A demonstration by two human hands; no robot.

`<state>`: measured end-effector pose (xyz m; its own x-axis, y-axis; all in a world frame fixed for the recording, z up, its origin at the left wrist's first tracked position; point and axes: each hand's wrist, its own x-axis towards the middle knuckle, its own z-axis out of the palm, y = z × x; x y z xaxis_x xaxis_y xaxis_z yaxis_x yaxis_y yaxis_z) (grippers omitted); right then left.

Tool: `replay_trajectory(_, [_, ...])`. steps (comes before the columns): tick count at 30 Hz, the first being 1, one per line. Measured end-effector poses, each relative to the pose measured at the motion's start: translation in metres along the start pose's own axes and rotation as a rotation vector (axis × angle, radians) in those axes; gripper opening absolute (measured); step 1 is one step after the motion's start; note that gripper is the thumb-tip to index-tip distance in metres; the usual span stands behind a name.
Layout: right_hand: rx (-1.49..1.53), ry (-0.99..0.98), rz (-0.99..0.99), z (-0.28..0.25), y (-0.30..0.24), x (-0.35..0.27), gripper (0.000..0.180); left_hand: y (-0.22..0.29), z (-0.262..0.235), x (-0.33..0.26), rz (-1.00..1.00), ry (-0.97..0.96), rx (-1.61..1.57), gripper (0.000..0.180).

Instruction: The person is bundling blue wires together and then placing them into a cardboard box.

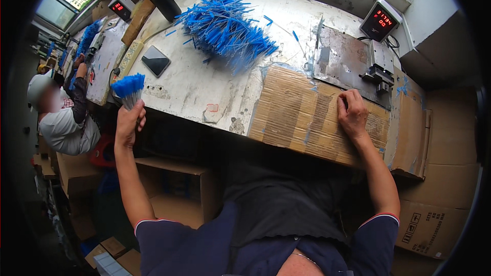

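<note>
Navy shirt [184, 248] and dark apron [286, 204] are nearest the camera, below the near edge of the table [179, 102]. Leftmost, a co-worker [69, 128] in a pale cap is beside a neighbouring table [105, 61]. By the main table's near-left corner, the left hand [130, 122] wraps its fingers around the wire ends of a bundle of blue-tipped wires [129, 87]. A dark phone [156, 61] lies near the left edge; a black bottle [163, 1] stands near the far-left corner. Rightward, near the far edge, sprawls a heap of similar blue pieces [225, 30]. Cardboard [286, 107] covers the near-right part; over it the right hand [353, 115] has curled fingers, and whether they pinch anything cannot be told. Beyond lies a metal plate [340, 56], with a red-digit display [381, 20] at the far-right corner.
</note>
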<state>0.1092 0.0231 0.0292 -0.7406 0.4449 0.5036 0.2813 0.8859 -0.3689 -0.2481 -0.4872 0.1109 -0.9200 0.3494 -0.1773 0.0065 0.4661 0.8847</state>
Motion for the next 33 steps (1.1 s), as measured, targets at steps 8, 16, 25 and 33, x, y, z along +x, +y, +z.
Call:
replay_trajectory(8, [-0.024, 0.021, -0.024, 0.004, 0.006, -0.004, 0.01, -0.054, 0.047, -0.035, -0.474, -0.453, -0.581, 0.025])
replay_trajectory(16, [0.297, -0.147, 0.195, 0.008, -0.06, 0.008, 0.007, 0.025, 0.154, -0.029, -0.183, -0.746, -0.774, 0.027])
replay_trajectory(25, [1.776, -0.628, 0.89, 0.0, -0.097, 0.031, 0.043, 0.101, 0.34, -0.044, -0.298, -1.286, -0.808, 0.034])
replay_trajectory(33, [1.645, -0.453, 0.772, -0.028, -0.07, 0.026, 0.048, 0.114, 0.396, -0.05, -0.213, -1.461, -0.629, 0.031])
